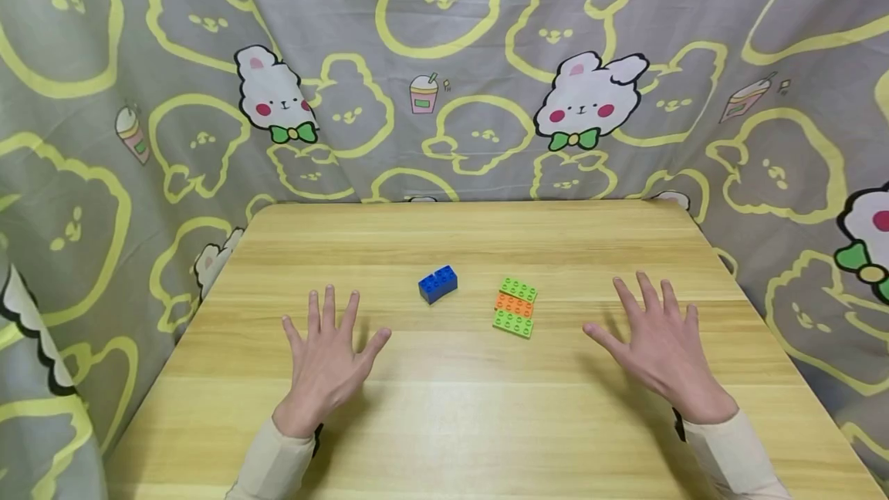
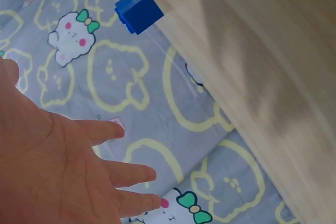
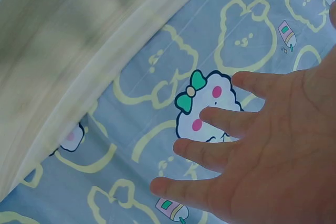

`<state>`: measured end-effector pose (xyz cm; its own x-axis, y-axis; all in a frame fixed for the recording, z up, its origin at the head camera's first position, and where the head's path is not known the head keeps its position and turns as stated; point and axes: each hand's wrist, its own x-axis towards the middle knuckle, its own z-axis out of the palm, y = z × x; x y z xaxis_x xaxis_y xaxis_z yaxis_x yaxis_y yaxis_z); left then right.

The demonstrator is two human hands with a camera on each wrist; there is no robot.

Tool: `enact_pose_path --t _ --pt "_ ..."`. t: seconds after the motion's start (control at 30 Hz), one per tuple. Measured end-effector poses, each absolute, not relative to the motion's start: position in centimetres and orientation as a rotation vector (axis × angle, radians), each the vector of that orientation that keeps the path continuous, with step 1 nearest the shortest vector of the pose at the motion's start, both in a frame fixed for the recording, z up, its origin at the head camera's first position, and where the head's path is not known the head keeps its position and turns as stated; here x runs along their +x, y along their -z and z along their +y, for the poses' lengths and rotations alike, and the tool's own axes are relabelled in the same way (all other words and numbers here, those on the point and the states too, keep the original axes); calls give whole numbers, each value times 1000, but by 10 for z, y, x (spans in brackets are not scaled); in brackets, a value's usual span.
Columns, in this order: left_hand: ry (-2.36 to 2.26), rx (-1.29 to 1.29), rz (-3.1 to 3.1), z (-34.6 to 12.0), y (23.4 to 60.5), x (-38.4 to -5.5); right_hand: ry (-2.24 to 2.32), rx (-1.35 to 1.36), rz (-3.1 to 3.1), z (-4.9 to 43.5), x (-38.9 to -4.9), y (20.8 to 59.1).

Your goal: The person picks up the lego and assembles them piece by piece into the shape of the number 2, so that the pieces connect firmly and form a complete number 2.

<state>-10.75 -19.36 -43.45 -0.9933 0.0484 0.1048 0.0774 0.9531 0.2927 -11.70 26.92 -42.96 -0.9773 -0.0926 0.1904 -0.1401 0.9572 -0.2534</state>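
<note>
My left hand (image 1: 328, 361) hovers over the left side of the table, palm down, fingers spread straight, holding nothing. Ahead and to its right stands a blue toy building block (image 1: 438, 284) with studs on top and a narrow notch along one edge. Right of that lie studded toy bricks side by side: a green one (image 1: 518, 288), an orange one (image 1: 515, 305) and another green one (image 1: 513, 322). Fingers splayed, my right hand (image 1: 663, 349) is also held above the table, apart from the bricks. In the left wrist view the blue block (image 2: 139, 11) appears beyond the hand.
A light wooden table (image 1: 444, 423) carries the bricks. Behind it and at both sides hangs a grey curtain (image 1: 472, 37) printed with yellow outlines and white rabbit-like figures. Light sleeves cover both forearms.
</note>
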Motion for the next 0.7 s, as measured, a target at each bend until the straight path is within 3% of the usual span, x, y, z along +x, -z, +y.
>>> enact_pose_path --t 0.7 --pt "474 -94 -2994 -194 439 -110 -402 238 -2947 262 -116 428"
